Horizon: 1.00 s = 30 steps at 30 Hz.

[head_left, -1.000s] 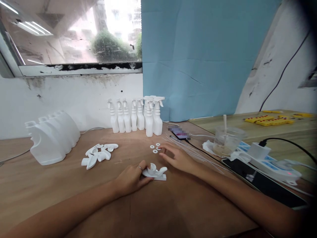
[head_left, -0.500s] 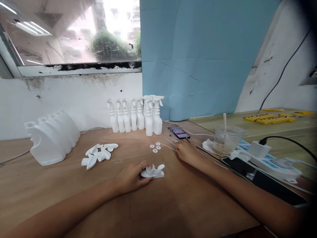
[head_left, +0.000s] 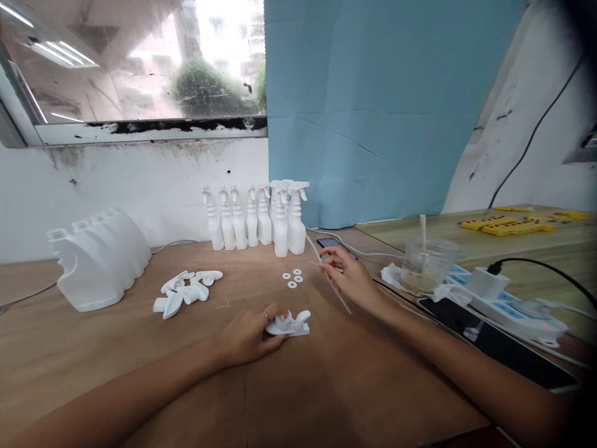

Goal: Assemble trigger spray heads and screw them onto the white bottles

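My left hand [head_left: 261, 333], a ring on one finger, is closed on a white spray head [head_left: 298, 323] lying on its side on the brown table [head_left: 196, 386]. Between the fingertips of my right hand [head_left: 342, 274] is a thin white tube [head_left: 342, 298], tilted and raised above the tabletop. Several white ring washers [head_left: 292, 284] lie just beyond the spray head. A loose pile of white spray heads [head_left: 186, 292] rests to the left of them.
White bottles without heads [head_left: 93, 274] stand at the left. Bottles with spray heads [head_left: 280, 224] stand near the wall. A phone [head_left: 326, 242] lies behind my right hand. Further right are a plastic cup [head_left: 426, 267], a power strip [head_left: 513, 311] and a black tablet [head_left: 494, 342].
My right hand has risen from the table beside the phone, with the thin tube now held in its fingers. My left hand has stayed on the spray head.
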Motion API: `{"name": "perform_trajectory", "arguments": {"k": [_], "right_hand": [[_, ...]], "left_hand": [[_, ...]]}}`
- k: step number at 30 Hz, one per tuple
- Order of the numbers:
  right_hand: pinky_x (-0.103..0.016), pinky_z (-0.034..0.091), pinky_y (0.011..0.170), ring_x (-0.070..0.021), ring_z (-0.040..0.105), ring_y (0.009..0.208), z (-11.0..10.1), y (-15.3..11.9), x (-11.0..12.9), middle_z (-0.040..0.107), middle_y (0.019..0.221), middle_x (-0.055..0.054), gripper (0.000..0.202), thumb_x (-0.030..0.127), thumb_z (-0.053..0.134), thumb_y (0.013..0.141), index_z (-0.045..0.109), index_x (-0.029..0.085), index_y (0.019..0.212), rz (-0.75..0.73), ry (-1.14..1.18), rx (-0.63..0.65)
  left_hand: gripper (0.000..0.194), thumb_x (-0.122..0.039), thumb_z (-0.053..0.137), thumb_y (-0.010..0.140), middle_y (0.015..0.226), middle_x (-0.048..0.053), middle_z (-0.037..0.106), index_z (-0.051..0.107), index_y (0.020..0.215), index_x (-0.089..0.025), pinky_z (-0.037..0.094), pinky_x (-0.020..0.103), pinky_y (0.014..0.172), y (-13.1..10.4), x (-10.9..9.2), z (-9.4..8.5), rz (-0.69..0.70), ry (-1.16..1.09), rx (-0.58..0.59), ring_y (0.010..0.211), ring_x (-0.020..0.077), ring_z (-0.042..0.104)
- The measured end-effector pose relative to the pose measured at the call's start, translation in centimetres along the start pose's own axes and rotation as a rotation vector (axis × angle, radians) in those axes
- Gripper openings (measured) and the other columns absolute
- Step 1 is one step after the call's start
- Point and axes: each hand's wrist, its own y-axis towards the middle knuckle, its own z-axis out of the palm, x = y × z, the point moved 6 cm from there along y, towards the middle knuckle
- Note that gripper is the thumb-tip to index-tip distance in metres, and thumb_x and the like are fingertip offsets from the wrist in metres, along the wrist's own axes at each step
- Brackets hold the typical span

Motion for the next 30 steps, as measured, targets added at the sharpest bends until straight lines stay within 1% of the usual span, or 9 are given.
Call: {"name": "perform_trajectory", "arguments": {"k": [3, 7, 9, 13, 16, 19, 22, 27, 30], "right_hand": [[-0.025, 0.048, 0.045, -0.0138, 0.055, 0.056, 0.2, -0.4, 0.9, 0.055, 0.077, 0.002, 0.046, 0.036, 0.061, 0.081, 0.043, 0.022, 0.121, 0.043, 0.299, -0.039], [-0.028, 0.052, 0.057, -0.0124, 0.059, 0.059, 0.2, -1.3, 2.0, 0.059, 0.086, -0.001, 0.037, 0.036, 0.060, 0.084, 0.048, 0.023, 0.116, -0.041, 0.344, -0.075], [-0.027, 0.051, 0.058, -0.0126, 0.060, 0.060, 1.3, -1.7, 2.0, 0.060, 0.083, -0.001, 0.025, 0.035, 0.061, 0.083, 0.053, 0.022, 0.102, -0.037, 0.305, 0.071], [-0.024, 0.046, 0.053, -0.0119, 0.054, 0.057, 4.1, -2.7, 1.0, 0.058, 0.068, 0.001, 0.010, 0.026, 0.061, 0.080, 0.057, 0.018, 0.075, 0.005, 0.118, 0.467], [-0.025, 0.047, 0.059, -0.0131, 0.055, 0.061, 4.7, -2.9, 0.5, 0.059, 0.066, 0.001, 0.006, 0.021, 0.059, 0.077, 0.062, 0.017, 0.081, 0.018, 0.104, 0.538], [-0.027, 0.050, 0.064, -0.0132, 0.058, 0.065, 4.7, -2.9, 0.8, 0.062, 0.074, -0.001, 0.025, 0.025, 0.061, 0.077, 0.062, 0.015, 0.101, 0.056, 0.219, 0.533], [-0.028, 0.051, 0.063, -0.0126, 0.060, 0.062, 4.3, -2.7, 1.9, 0.062, 0.075, -0.001, 0.024, 0.035, 0.061, 0.082, 0.063, 0.015, 0.096, 0.092, 0.310, 0.453], [-0.034, 0.054, 0.073, -0.0178, 0.067, 0.074, 3.2, -2.8, 4.5, 0.067, 0.085, -0.005, 0.024, 0.042, 0.058, 0.087, 0.055, 0.019, 0.091, 0.010, 0.602, 0.231], [-0.037, 0.054, 0.079, -0.0198, 0.068, 0.082, 3.7, -3.6, 5.3, 0.068, 0.092, -0.006, 0.021, 0.041, 0.053, 0.091, 0.053, 0.020, 0.095, 0.000, 0.629, 0.270]], "left_hand": [[0.027, -0.033, 0.051, 0.086, 0.078, -0.001, 0.060, 0.050, 0.111, -0.021, 0.036, 0.023, 0.057, 0.0, -0.1, 0.0, 0.000, -0.003, 0.012, 0.065, 0.0145, 0.053], [0.027, -0.031, 0.052, 0.086, 0.079, -0.001, 0.060, 0.050, 0.112, -0.022, 0.038, 0.024, 0.059, 0.0, -0.3, -0.1, 0.005, 0.002, -0.005, 0.067, 0.0150, 0.054], [0.027, -0.031, 0.052, 0.086, 0.080, -0.001, 0.060, 0.050, 0.111, -0.022, 0.038, 0.024, 0.060, 0.0, -0.3, -0.1, 0.008, 0.004, -0.006, 0.067, 0.0150, 0.055], [0.026, -0.034, 0.051, 0.086, 0.077, -0.001, 0.060, 0.051, 0.109, -0.021, 0.038, 0.024, 0.059, 0.0, -0.1, 0.0, 0.004, 0.005, 0.012, 0.065, 0.0149, 0.054], [0.030, -0.034, 0.052, 0.085, 0.079, 0.000, 0.060, 0.049, 0.111, -0.021, 0.040, 0.024, 0.059, 0.0, 0.2, 0.2, -0.022, -0.018, 0.013, 0.066, 0.0154, 0.055], [0.038, -0.034, 0.054, 0.085, 0.089, 0.001, 0.062, 0.043, 0.119, -0.021, 0.042, 0.024, 0.061, -0.1, 0.3, 0.1, -0.021, -0.090, -0.017, 0.070, 0.0157, 0.057], [0.040, -0.029, 0.055, 0.084, 0.096, 0.000, 0.063, 0.044, 0.122, -0.023, 0.043, 0.025, 0.066, 0.0, 0.0, -0.1, 0.015, -0.101, -0.045, 0.076, 0.0164, 0.059], [0.023, -0.028, 0.054, 0.085, 0.088, 0.000, 0.065, 0.056, 0.107, -0.022, 0.042, 0.025, 0.067, 0.3, -0.3, 0.1, 0.026, -0.073, -0.055, 0.074, 0.0163, 0.060], [0.026, -0.028, 0.055, 0.085, 0.093, 0.000, 0.066, 0.056, 0.111, -0.023, 0.043, 0.024, 0.067, 0.4, -0.6, 0.4, 0.035, -0.097, -0.051, 0.077, 0.0166, 0.061]]}}
